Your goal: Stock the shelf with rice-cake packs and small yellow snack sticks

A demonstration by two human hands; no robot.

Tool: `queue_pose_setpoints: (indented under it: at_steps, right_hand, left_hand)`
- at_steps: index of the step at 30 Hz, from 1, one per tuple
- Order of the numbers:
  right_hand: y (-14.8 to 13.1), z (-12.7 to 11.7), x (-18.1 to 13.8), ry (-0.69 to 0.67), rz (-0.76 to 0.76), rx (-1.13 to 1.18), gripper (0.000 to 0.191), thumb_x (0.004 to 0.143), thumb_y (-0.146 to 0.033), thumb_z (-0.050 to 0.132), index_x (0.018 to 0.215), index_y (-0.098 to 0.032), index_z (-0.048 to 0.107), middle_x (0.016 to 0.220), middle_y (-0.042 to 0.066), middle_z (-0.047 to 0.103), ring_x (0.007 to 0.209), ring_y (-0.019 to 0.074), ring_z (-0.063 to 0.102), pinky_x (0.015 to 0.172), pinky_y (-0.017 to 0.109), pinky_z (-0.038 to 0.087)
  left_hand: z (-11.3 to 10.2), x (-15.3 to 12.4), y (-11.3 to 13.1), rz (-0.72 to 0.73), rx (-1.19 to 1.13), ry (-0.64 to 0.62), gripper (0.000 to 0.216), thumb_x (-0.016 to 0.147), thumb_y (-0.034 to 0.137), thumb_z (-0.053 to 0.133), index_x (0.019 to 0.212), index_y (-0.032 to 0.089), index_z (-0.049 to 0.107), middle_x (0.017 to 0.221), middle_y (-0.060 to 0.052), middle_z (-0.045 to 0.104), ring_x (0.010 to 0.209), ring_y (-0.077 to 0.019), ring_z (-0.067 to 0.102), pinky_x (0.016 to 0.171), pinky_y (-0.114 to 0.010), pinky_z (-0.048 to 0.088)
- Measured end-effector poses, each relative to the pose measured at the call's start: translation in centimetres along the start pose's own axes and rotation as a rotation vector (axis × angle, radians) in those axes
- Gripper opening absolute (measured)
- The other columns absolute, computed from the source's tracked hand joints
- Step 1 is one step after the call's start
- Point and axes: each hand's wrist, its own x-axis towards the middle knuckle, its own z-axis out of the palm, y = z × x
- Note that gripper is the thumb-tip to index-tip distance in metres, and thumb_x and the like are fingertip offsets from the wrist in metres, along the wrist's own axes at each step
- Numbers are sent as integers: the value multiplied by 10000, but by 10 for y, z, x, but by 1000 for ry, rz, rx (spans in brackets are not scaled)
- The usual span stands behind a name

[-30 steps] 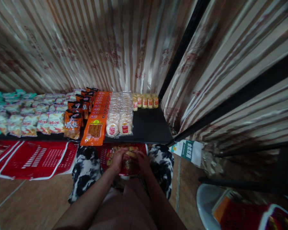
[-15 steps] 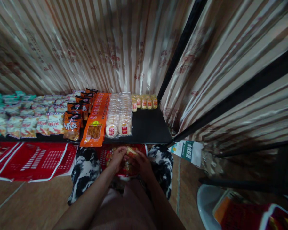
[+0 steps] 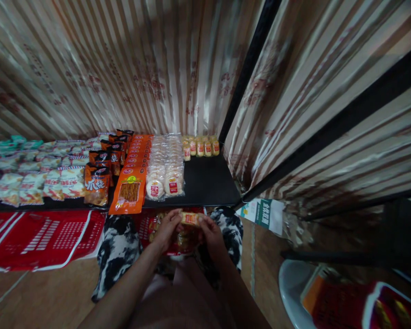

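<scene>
Between my hands is a small yellow packaged snack (image 3: 189, 219) with a red label, held level above my lap. My left hand (image 3: 170, 225) is closed on its left end, and my right hand (image 3: 210, 230) pinches the right end. Beneath them a red bag (image 3: 147, 228) rests between my knees, with more yellow-wrapped packs (image 3: 186, 241) partly hidden by my hands. Similar yellow packs (image 3: 200, 147) stand in a short row at the back right of the black shelf (image 3: 208, 183).
Left of those are clear packs of round white crackers (image 3: 165, 178), orange packets (image 3: 128, 192), darker orange-black bags (image 3: 96, 183) and white snack bags (image 3: 55, 183). Red baskets (image 3: 55, 237) sit below the shelf. A black post (image 3: 241, 87) and a white tub (image 3: 289, 283) are at right.
The yellow pack has turned level, with its red label now showing more plainly. My right fingers have shifted to its right end. The view has swung slightly right.
</scene>
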Motion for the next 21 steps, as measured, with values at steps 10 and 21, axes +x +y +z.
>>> queue_pose_setpoints:
  at_steps: [10, 21]
  right_hand:
    - [-14, -5, 14, 15, -83, 65, 508, 626, -556, 671, 965, -183, 606, 530, -45, 551, 449, 89, 448, 423, 211, 332]
    - [-26, 2, 22, -2, -182, -47, 325, 632, -439, 665, 886, -250, 589, 744, -6, 666, 604, 157, 589, 555, 267, 468]
  left_hand:
    - [8, -1, -9, -24, -45, -128, 417, 562, 300, 747, 934, 139, 650, 814, -46, 674, 618, -99, 582, 575, -187, 431]
    - [38, 9, -8, 57, -138, -93, 431, 524, 361, 775, 869, 145, 633, 764, -45, 691, 661, -149, 629, 631, -243, 481]
